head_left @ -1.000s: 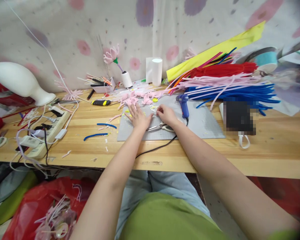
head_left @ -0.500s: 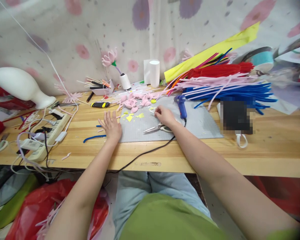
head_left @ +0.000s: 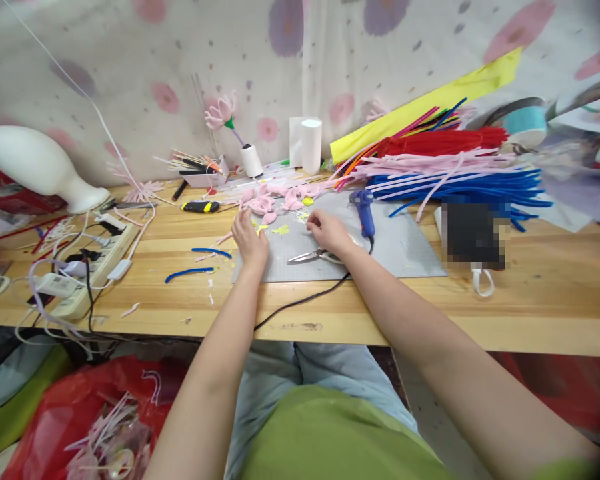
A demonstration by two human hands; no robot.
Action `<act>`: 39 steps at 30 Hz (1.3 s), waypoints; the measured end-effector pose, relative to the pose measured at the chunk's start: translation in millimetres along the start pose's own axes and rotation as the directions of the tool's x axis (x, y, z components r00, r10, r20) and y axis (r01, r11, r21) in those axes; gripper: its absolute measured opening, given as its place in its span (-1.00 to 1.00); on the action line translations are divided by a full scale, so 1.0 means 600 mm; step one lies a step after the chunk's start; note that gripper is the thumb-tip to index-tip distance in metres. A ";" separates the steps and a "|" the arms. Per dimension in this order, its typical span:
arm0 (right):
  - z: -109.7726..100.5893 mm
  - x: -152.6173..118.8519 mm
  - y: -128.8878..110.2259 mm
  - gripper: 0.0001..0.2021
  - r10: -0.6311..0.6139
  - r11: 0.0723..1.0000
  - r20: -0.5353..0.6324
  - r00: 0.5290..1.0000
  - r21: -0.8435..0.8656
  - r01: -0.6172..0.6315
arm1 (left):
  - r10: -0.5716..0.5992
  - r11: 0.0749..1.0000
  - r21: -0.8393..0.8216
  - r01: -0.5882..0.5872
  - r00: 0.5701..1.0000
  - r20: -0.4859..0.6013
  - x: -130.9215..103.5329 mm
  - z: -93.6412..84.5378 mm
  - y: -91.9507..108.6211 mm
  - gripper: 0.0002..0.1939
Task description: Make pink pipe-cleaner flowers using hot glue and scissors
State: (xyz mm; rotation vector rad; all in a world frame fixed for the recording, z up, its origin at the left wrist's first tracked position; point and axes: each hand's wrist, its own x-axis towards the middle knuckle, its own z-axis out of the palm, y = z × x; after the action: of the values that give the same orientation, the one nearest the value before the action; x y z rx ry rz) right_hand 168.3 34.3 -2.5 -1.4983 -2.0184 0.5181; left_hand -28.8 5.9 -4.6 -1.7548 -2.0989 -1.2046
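My left hand (head_left: 251, 239) is over the left part of a grey cutting mat (head_left: 400, 257), fingers loosely bent and thumb apart, beside yellow scraps (head_left: 281, 230). It appears to hold nothing. My right hand (head_left: 329, 233) is closed in a pinch near thin white-and-yellow pieces (head_left: 299, 215); whatever is between the fingertips is too small to make out. Pink fuzzy petals (head_left: 265, 203) lie behind both hands. Scissors (head_left: 307, 257) rest on the mat, their handles partly beneath my right wrist. A blue glue gun (head_left: 365, 213) lies right of that hand.
Blue pipe cleaner pieces (head_left: 190, 273) and a utility knife (head_left: 200, 207) lie left. A power strip (head_left: 97, 267) with tangled cables stands farther left. Pipe cleaner bundles (head_left: 455, 180) fill the back right. A pink flower (head_left: 222, 112) stands behind. A black cord (head_left: 300, 300) crosses the front.
My left hand has moved right, from the bare wood at the mat's edge onto the mat, its spread fingers now more bent. My right hand has barely moved.
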 end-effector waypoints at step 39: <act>0.043 0.007 -0.036 -0.63 -0.295 0.951 0.005 0.955 0.098 0.293 | 0.154 0.971 -0.208 -0.121 0.977 0.148 -0.038 0.015 0.005 -0.49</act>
State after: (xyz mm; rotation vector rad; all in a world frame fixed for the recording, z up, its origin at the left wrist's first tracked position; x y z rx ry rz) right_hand 134.9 32.7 -8.2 -1.1124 -2.1506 0.4995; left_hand -16.3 -5.3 -22.4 -2.1148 -1.9573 -1.3103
